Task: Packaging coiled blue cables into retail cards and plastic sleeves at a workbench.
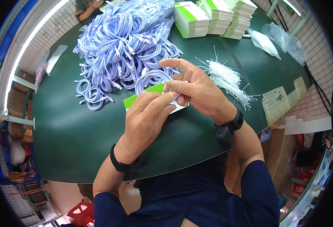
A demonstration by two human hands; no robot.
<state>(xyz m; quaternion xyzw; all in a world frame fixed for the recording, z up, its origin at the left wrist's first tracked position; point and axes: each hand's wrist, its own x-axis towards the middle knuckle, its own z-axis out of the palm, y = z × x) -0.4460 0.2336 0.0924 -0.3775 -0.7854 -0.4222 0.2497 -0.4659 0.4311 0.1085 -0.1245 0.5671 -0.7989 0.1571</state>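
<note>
Dark green counter (79, 128), rounded at its near edge, carrying all stock.

Nearest: left hand (147, 113) closed over a flat green-and-white package (143, 96), fingers curled across its top face. Right hand (196, 90) pinching at the package's right end, index finger raised and extended, remaining fingers narrow against a coiled lilac cable (151, 79) lying on and just behind the package. Whether the cable's end is already inside the package cannot be told.

For a clean step, likely best practice: keep the coil flat and compact, hold the package steady with the left hand, guide with the right fingertips only, avoid kinking the cable near its plug.

Just beyond the hands: large heap of coiled lilac cables (125, 45), loosely piled, some plugs sticking out.

Right of the hands: scattered bundle of white cable ties (227, 77). Further right, near the counter's edge: pale flat sheets (282, 100).

Far edge: stacks of green-and-white packages (215, 17), neatly squared. Beside them, clear plastic bags (276, 39).
</note>
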